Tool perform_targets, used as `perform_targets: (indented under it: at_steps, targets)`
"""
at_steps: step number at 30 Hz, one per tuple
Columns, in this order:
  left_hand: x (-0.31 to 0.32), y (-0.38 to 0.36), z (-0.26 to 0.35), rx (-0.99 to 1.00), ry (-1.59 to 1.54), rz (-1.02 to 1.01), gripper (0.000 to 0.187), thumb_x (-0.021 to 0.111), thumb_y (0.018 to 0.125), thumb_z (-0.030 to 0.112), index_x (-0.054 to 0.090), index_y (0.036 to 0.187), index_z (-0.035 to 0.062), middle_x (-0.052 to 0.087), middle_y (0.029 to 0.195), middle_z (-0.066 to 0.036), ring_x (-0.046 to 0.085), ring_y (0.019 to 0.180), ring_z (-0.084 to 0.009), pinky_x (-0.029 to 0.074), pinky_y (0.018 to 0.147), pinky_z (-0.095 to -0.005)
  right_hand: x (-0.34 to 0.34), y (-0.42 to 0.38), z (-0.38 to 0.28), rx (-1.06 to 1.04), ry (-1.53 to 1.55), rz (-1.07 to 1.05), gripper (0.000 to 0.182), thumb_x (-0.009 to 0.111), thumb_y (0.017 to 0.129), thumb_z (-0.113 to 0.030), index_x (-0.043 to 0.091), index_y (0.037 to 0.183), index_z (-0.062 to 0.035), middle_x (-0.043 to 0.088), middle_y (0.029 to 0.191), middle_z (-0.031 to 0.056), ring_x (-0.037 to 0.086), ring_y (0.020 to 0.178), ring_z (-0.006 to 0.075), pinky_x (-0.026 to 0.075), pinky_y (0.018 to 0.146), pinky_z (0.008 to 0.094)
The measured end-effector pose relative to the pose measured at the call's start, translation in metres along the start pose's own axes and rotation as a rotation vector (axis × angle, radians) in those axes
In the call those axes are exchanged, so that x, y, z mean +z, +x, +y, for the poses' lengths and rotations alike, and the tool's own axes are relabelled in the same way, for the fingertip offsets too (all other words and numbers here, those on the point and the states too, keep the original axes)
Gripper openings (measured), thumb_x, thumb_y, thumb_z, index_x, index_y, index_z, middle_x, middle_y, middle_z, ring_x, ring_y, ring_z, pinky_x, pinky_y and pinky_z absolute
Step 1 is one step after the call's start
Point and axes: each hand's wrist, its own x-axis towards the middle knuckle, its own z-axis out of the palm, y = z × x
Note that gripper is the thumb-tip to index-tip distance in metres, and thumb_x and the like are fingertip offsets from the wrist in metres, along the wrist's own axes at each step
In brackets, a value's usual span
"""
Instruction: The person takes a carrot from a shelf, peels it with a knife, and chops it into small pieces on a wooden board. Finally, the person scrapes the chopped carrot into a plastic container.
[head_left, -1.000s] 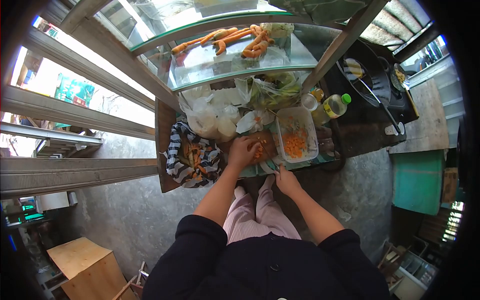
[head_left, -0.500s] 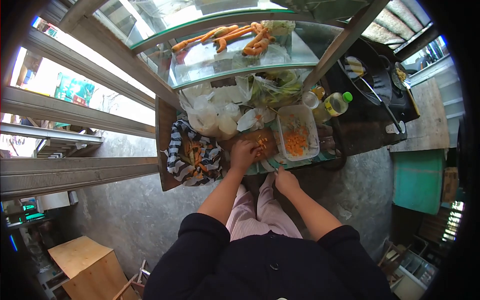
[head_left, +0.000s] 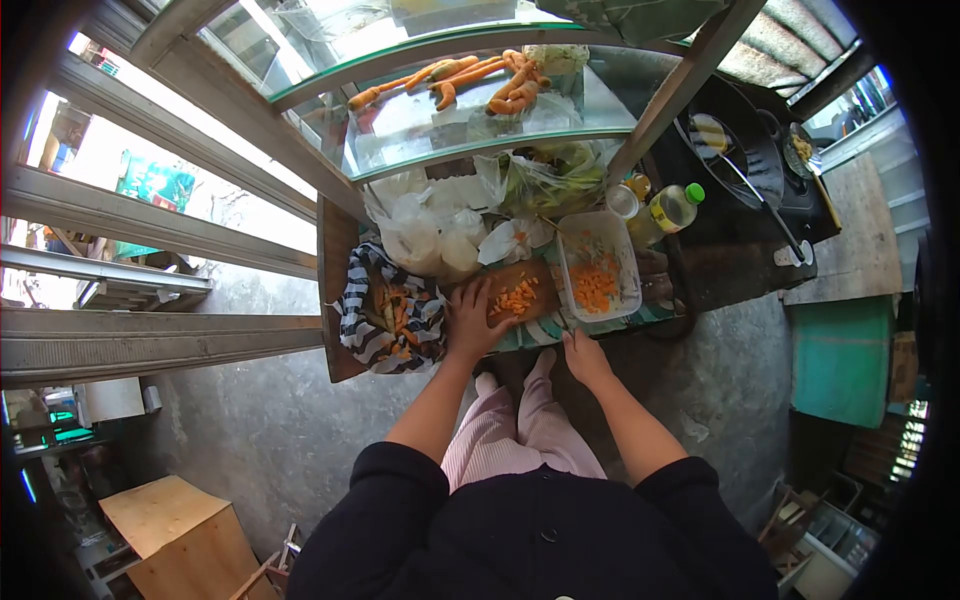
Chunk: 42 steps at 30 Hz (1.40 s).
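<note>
My left hand [head_left: 472, 318] lies with fingers spread on the left part of the brown cutting board [head_left: 540, 274], beside a pile of chopped carrot [head_left: 516, 296]. My right hand [head_left: 586, 358] is closed round the handle of a knife [head_left: 563, 321]. The thin blade points away from me near the board's front right corner, and the handle is mostly hidden in the fist. Right of the board stands a clear plastic container [head_left: 632, 262] with more carrot pieces [head_left: 595, 287] in it. On the left, a black-and-white striped plastic bag [head_left: 358, 335] lies open, holding carrot peelings [head_left: 398, 318].
White plastic bags [head_left: 415, 235] and a bag of green vegetables [head_left: 550, 180] sit behind the board. Whole carrots [head_left: 515, 85] lie in the glass case above. A green-capped bottle [head_left: 672, 210] stands right, near a wok [head_left: 735, 160] on the stove.
My left hand has moved left off the carrot pieces and spread its fingers, uncovering the pile. My right hand has shifted slightly right, still holding the knife.
</note>
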Motion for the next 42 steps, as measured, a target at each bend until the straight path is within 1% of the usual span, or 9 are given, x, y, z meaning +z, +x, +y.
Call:
perform_targets:
  at_steps: [2,9,18,20,24,26,29,36,42]
  targets:
    - [0.006,0.002,0.013,-0.074,0.216,-0.06,0.083,0.066,0.08,0.053,0.037,0.145,0.0095,0.041,0.145,-0.011,0.034,0.133,-0.0312,0.026,0.107,-0.0506,0.005,-0.001,-0.006,-0.01,-0.006,-0.01,0.038,0.041,0.1,-0.033,0.052,0.106,0.003,0.063,0.092,0.0319,0.06,0.092,0.0487,0.046,0.08,0.0557]
    - [0.019,0.013,0.004,-0.009,0.041,0.017,0.078,0.059,0.086,0.05,0.032,0.147,0.0094,0.041,0.146,-0.01,0.033,0.135,-0.0301,0.02,0.108,-0.0528,0.002,-0.008,-0.006,-0.031,0.01,-0.01,0.039,0.041,0.1,-0.034,0.052,0.106,0.003,0.063,0.093,0.0316,0.059,0.093,0.0492,0.046,0.08,0.0549]
    - [-0.003,0.022,-0.001,0.135,0.053,-0.129,0.047,0.058,0.09,0.037,0.056,0.13,0.0123,0.05,0.137,-0.007,0.039,0.131,-0.0265,0.03,0.101,-0.0468,-0.023,-0.034,-0.003,-0.084,0.133,-0.01,0.036,0.044,0.099,-0.034,0.051,0.101,0.001,0.062,0.09,0.031,0.058,0.091,0.0499,0.045,0.076,0.0535]
    - [-0.007,0.023,-0.011,-0.11,-0.128,-0.085,0.058,0.063,0.085,0.041,0.051,0.134,0.0124,0.051,0.137,-0.01,0.037,0.132,-0.0297,0.03,0.103,-0.0482,-0.029,-0.043,-0.001,-0.075,0.179,-0.021,0.034,0.045,0.099,-0.034,0.051,0.099,0.0,0.062,0.089,0.0295,0.059,0.089,0.0488,0.046,0.073,0.0523]
    - [-0.026,0.008,-0.026,-0.123,-0.085,-0.137,0.084,0.077,0.072,0.04,0.04,0.143,0.0139,0.044,0.142,-0.013,0.035,0.132,-0.0391,0.031,0.107,-0.0514,-0.043,-0.059,0.01,-0.09,0.18,0.004,0.031,0.045,0.1,-0.031,0.048,0.095,-0.0004,0.058,0.079,0.0269,0.058,0.084,0.0481,0.044,0.068,0.0488]
    - [-0.034,0.003,-0.032,0.009,0.091,-0.372,0.115,0.087,0.054,0.04,0.027,0.149,0.0144,0.035,0.147,-0.018,0.03,0.132,-0.046,0.029,0.111,-0.0532,-0.048,-0.068,0.02,-0.064,0.183,0.002,0.031,0.047,0.099,-0.033,0.049,0.096,-0.0018,0.061,0.082,0.0266,0.059,0.084,0.0482,0.045,0.069,0.0511]
    - [-0.036,0.0,-0.029,-0.095,0.097,-0.411,0.124,0.089,0.045,0.03,0.024,0.149,0.0132,0.026,0.147,-0.024,0.027,0.132,-0.0514,0.035,0.107,-0.0548,-0.053,-0.077,0.031,-0.05,0.162,0.026,0.031,0.048,0.099,-0.032,0.049,0.095,-0.0019,0.061,0.082,0.0264,0.059,0.083,0.0484,0.045,0.068,0.0513]
    - [-0.053,-0.005,-0.02,-0.045,0.044,-0.373,0.115,0.085,0.049,0.033,0.027,0.147,0.0231,0.029,0.141,-0.029,0.027,0.128,-0.0546,0.033,0.106,-0.059,-0.061,-0.091,0.028,-0.027,0.212,0.066,0.034,0.048,0.099,-0.035,0.048,0.093,-0.0013,0.06,0.081,0.0258,0.058,0.085,0.0478,0.045,0.068,0.0479]
    - [-0.076,-0.01,-0.01,0.057,-0.03,-0.181,0.101,0.083,0.046,0.033,0.038,0.135,0.0192,0.039,0.134,-0.023,0.034,0.124,-0.0474,0.032,0.104,-0.0567,-0.064,-0.086,0.006,-0.108,0.293,0.128,0.03,0.045,0.099,-0.031,0.049,0.099,-0.0021,0.061,0.082,0.0259,0.059,0.086,0.0472,0.046,0.071,0.0502]
